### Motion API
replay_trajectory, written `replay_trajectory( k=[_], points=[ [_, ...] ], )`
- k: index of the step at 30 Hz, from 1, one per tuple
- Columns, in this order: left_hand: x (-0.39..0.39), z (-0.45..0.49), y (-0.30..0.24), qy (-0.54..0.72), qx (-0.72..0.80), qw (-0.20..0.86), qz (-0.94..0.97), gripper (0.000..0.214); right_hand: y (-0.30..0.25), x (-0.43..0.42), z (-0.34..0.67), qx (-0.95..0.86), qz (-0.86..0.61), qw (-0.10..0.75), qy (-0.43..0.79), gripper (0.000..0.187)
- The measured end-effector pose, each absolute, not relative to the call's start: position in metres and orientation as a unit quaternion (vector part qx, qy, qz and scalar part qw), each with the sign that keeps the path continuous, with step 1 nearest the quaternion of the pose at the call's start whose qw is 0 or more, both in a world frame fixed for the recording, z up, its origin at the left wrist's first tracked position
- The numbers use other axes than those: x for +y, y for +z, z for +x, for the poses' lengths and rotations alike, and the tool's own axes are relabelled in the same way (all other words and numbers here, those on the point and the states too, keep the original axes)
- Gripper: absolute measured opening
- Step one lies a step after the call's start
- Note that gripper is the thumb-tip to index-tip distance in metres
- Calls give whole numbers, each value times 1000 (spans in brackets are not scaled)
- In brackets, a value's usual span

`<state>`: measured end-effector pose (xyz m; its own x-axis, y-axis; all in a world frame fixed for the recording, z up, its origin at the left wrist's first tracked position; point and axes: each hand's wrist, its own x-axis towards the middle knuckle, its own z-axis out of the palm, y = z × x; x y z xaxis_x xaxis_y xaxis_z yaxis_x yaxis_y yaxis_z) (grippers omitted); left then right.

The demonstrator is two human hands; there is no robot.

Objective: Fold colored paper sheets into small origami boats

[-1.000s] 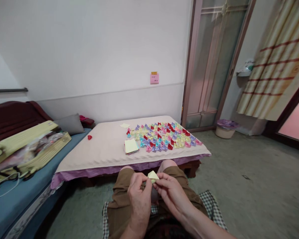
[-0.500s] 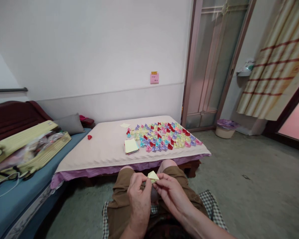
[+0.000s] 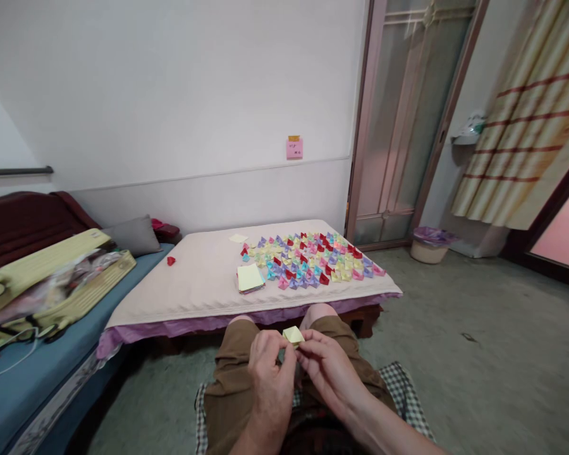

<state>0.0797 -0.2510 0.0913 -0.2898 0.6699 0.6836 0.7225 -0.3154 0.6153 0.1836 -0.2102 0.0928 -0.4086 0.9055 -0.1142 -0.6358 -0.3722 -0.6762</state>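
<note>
A small pale yellow folded paper [image 3: 293, 334] is pinched between my two hands, above my lap. My left hand [image 3: 271, 366] grips its left side with thumb and forefinger closed. On the opposite side, the fingertips of my right hand [image 3: 326, 361] hold its right corner. Past my knees, a stack of paper squares [image 3: 250, 279] with a yellow sheet on top lies on the covered table [image 3: 184, 278]. To the right of the stack sit many folded paper pieces [image 3: 308, 259] in red, purple, yellow, pink and blue.
A loose yellow sheet [image 3: 238, 239] and a crumpled-looking red piece [image 3: 171, 261] lie farther back on the cover. An open yellow suitcase [image 3: 66, 278] rests on the blue seat at left. A bin [image 3: 429, 245] with a purple liner stands by the sliding door.
The yellow paper has turned in my fingers, from a pointed triangle to a squarer, diamond-like outline. My left hand has shifted slightly right; the things on the table have stayed put.
</note>
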Motion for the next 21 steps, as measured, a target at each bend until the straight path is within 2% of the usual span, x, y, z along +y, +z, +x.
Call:
replay_trajectory(
  k=[4, 7, 10, 13, 17, 21],
  points=[
    [-253, 83, 92, -545, -575, 23, -610, 17, 93, -209, 184, -275, -244, 486, 793, 9],
    [-254, 83, 97, -546, -571, -25, -613, 17, 93, -208, 186, -271, -244, 478, 799, 9],
    [-253, 79, 104, -565, -569, -113, -587, 19, 93, -205, 191, -264, -243, 466, 809, 9],
    [-247, 71, 106, -611, -571, -201, -511, 8, 94, -201, 195, -258, -240, 449, 821, 8],
    [-243, 62, 107, -657, -548, -352, -380, 22, 95, -198, 197, -260, -228, 421, 838, 8],
    [-245, 63, 108, -632, -494, -493, -337, 27, 94, -201, 198, -272, -220, 404, 845, 8]
  ],
)
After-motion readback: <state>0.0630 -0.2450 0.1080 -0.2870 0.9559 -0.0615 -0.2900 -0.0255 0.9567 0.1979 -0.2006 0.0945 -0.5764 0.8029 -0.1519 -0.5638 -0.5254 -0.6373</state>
